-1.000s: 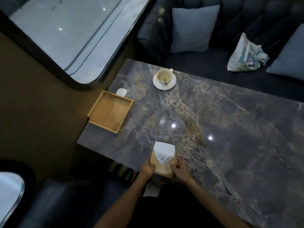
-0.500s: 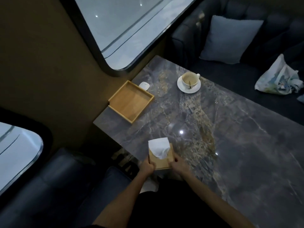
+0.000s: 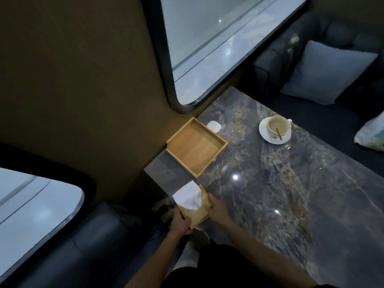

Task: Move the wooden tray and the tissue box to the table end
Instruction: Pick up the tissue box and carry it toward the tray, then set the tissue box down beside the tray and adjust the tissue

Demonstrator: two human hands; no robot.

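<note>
The wooden tissue box point(image 3: 197, 213), with a white tissue sticking out of its top, is tilted at the near edge of the dark marble table point(image 3: 280, 194). My left hand point(image 3: 179, 223) grips its left side and my right hand point(image 3: 218, 208) grips its right side. The empty square wooden tray point(image 3: 196, 149) lies flat at the table's left end against the wall, just beyond the box and apart from it.
A small white device point(image 3: 214, 126) lies behind the tray. A cup with a spoon on a white saucer point(image 3: 275, 129) stands further back. Dark sofas with a grey cushion point(image 3: 326, 73) and a plastic bag point(image 3: 372, 136) flank the table. Windows line the wall.
Both hands have carried the tissue box left along the near table edge, closer to the tray. The view has swung left towards the wall.
</note>
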